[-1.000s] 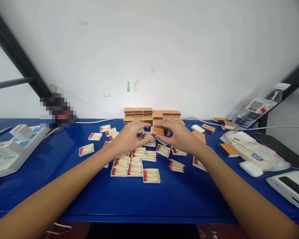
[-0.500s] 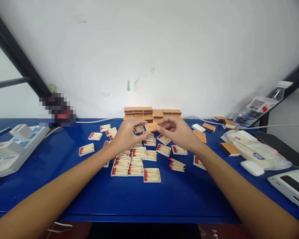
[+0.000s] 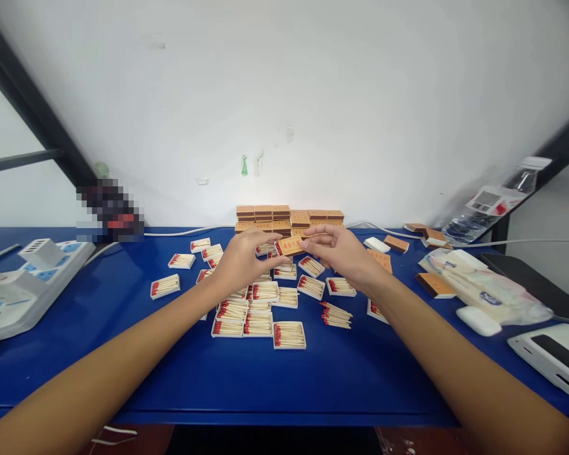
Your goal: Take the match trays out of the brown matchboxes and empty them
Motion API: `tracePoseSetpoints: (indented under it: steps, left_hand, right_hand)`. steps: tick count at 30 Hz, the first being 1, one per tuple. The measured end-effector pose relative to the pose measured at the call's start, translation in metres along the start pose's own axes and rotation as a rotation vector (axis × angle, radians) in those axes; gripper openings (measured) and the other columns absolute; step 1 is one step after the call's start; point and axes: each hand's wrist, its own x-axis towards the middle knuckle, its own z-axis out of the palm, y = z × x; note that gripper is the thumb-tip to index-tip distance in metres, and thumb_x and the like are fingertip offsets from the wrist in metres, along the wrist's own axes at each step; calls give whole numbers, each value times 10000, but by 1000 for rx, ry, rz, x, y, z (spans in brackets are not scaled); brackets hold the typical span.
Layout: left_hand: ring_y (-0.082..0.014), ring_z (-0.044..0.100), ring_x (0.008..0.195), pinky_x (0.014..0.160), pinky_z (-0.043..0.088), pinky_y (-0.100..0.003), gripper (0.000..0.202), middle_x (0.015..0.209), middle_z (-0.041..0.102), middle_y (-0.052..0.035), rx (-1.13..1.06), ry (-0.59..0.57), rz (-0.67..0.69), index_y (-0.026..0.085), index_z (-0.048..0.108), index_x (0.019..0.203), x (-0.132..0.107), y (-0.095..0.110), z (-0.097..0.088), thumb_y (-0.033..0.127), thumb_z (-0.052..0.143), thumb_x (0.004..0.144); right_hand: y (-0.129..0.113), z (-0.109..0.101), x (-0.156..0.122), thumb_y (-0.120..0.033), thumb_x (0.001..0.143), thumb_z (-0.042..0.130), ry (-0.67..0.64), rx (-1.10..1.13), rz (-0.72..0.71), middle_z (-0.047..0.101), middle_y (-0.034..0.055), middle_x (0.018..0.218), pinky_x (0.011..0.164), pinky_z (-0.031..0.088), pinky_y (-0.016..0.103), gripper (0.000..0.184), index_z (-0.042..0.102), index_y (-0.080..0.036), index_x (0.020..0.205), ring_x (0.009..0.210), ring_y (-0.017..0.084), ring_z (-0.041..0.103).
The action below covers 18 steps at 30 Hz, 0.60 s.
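An orange matchbox [image 3: 290, 246] is held in the air above the blue table [image 3: 246, 379], pinched between both hands. My left hand [image 3: 241, 259] grips its left end with closed fingers. My right hand [image 3: 344, 253] holds its right end, fingers curled. Below them lie several open white trays of red-tipped matches [image 3: 258, 309] and a loose heap of matches [image 3: 336, 314]. A stack of closed orange matchboxes [image 3: 284, 218] stands against the wall behind my hands.
A white power strip [image 3: 23, 278] lies at the far left. To the right are loose orange sleeves [image 3: 435, 284], a tissue pack [image 3: 486, 287], a white device [image 3: 552, 357], a dark tablet [image 3: 535, 284] and a plastic bottle [image 3: 493, 205]. A white cable [image 3: 184, 232] runs along the wall.
Both hands lifted the orange matchbox a little off the trays and drew it slightly left, turning it so its long face shows. The arms otherwise stay in place.
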Motion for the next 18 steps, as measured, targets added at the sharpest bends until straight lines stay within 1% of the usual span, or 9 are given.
tracePoseSetpoints:
  steps: [4,9,13,15,18]
  left_hand:
    - [-304,744,1087,955,598,-480,471,1190,808,-113,93,-25,20,218,768,1308,0,-3,1,501,811,934]
    - [-313,748,1110,973,594,-488,484,1210,812,-100,75,-21,24,241,780,1290,2,-1,1,525,839,903]
    - [-303,761,1094,972,602,-485,470,1236,811,-88,36,-27,-12,244,789,1281,1,2,0,528,833,909]
    - [-295,766,1078,957,606,-479,452,1220,816,-80,30,-22,-2,240,792,1270,1,2,0,512,835,911]
    - [-281,770,1050,943,605,-469,410,1174,828,-63,36,0,36,250,800,1235,1,1,0,500,837,912]
  right_hand:
    - [1,-1,1,-451,760,867,20,47,86,752,86,988,503,383,294,493,648,-222,1138,669,154,588]
    - [3,-10,6,-403,756,870,11,93,118,646,14,803,487,334,289,453,669,-227,1122,609,132,489]
    - [5,-19,11,-348,708,924,-26,177,142,608,-3,761,467,319,278,434,689,-215,1047,602,117,456]
    - [4,-21,12,-309,709,934,-41,223,184,583,-17,732,441,295,259,388,690,-213,995,576,100,422]
    - [1,-20,12,-214,726,928,-17,270,255,548,-33,696,408,263,216,330,705,-203,969,560,82,399]
